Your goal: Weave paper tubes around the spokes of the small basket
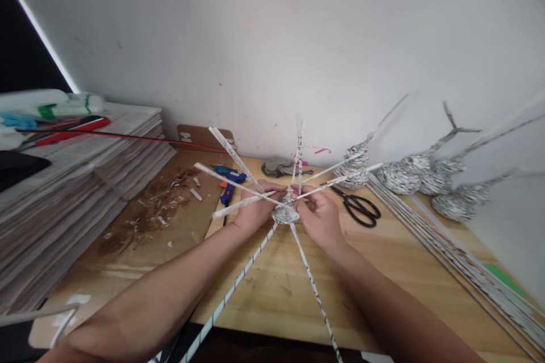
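Both hands meet over a small woven hub of rolled newspaper tubes (285,214), held just above the wooden table (272,289). My left hand (255,207) grips the hub's left side with curled fingers. My right hand (317,215) grips its right side, fingers pinching near the centre. Long paper tubes stick out from the hub like spokes: several fan up and to the left (232,153), one stands upright (300,147), and two run down toward me (313,283).
Black scissors (360,207) lie right of the hands. A blue glue gun (229,178) lies to the left near glue scraps (157,204). Finished woven pieces (400,177) and a bundle of paper tubes (460,261) line the right. Stacked cardboard sheets (63,193) rise on the left.
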Motion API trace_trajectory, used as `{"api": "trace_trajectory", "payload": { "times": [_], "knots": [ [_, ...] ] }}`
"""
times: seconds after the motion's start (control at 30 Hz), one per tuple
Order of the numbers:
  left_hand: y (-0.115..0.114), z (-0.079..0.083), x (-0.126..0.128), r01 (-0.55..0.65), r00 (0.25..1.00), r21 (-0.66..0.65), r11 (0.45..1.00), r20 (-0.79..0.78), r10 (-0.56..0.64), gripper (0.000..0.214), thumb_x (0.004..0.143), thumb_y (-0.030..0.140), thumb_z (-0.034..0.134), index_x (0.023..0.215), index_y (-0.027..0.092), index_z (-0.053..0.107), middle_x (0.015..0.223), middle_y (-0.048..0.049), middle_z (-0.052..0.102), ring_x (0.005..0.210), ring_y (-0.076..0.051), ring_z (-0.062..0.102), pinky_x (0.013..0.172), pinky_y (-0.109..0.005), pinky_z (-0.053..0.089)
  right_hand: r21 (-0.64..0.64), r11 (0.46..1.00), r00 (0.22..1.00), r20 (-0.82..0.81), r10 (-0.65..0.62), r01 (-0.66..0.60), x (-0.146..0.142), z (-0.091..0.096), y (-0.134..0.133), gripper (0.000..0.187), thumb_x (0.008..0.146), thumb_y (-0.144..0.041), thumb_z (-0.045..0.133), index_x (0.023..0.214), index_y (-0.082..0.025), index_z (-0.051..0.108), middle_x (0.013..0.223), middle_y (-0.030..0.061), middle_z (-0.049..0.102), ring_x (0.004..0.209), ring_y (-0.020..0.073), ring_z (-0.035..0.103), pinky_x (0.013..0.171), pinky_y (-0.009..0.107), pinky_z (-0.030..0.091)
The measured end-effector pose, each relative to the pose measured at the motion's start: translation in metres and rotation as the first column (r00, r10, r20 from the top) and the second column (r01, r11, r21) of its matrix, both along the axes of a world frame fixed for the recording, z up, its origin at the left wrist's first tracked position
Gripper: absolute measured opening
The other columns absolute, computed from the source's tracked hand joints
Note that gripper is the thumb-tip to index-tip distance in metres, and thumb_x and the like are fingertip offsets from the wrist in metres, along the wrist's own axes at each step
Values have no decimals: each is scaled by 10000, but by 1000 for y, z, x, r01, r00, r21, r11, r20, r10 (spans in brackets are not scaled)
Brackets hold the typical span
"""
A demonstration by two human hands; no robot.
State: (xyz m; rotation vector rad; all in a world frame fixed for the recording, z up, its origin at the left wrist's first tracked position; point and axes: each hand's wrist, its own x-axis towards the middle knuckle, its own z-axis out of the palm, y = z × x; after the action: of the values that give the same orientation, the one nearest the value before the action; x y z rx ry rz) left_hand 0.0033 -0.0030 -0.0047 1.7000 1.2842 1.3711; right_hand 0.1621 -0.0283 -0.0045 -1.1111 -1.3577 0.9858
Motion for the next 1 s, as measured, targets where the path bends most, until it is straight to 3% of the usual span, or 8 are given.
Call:
{"api": "trace_trajectory", "payload": {
  "times": [0.13,0.27,0.4,0.53,0.73,0.83,1.0],
  "knots": [
    [-1,5,2,-4,992,-165,986,125,25,42,728,219,763,760,200,783,847,-86,794,821,-249,728,799,-339,555,32,999,999,37,5,-6,0,2,-1,205,857,-337,650,1006,-201,689,988,86,752,834,219,722,730,322,577],
    [-1,6,3,-5,976,-278,961,207,65,42,713,245,752,732,213,772,857,-72,793,838,-247,725,799,-327,550,10,1000,999,54,-7,7,0,3,-2,172,877,-371,636,946,-215,618,954,78,747,800,214,720,678,313,575],
    [1,-1,6,37,900,-320,947,421,107,178,636,300,805,749,166,768,821,-91,783,748,-231,714,694,-309,549,-114,993,1000,-2,-16,15,0,3,-2,269,832,-472,673,901,-230,579,905,62,736,709,212,698,541,307,572],
    [1,0,8,49,834,-348,936,530,154,283,535,310,864,733,137,756,729,-72,761,656,-207,690,617,-287,529,-237,971,996,-88,-6,-15,-2,6,-4,402,830,-623,625,903,-234,556,852,38,703,632,191,671,441,286,556],
    [6,0,4,18,797,-322,946,577,181,288,548,285,853,767,128,751,698,-52,749,607,-179,666,584,-262,509,-285,942,955,-280,95,-177,-9,8,-12,591,739,-716,672,1030,-228,509,919,48,708,647,187,690,436,275,564],
    [7,-5,3,39,802,-304,952,578,152,312,588,281,843,847,134,751,727,-40,748,619,-167,665,588,-252,513,-297,929,951,-275,138,-221,-14,6,-13,660,681,-602,792,1148,-233,507,1017,52,706,652,176,692,425,260,561],
    [2,-7,5,81,862,-268,960,503,68,329,637,307,836,913,145,757,766,-40,752,651,-162,671,605,-244,518,-247,960,976,-199,84,-133,-16,2,-11,437,791,-509,699,1076,-189,613,918,43,708,598,145,617,401,245,537]
  ]
}}
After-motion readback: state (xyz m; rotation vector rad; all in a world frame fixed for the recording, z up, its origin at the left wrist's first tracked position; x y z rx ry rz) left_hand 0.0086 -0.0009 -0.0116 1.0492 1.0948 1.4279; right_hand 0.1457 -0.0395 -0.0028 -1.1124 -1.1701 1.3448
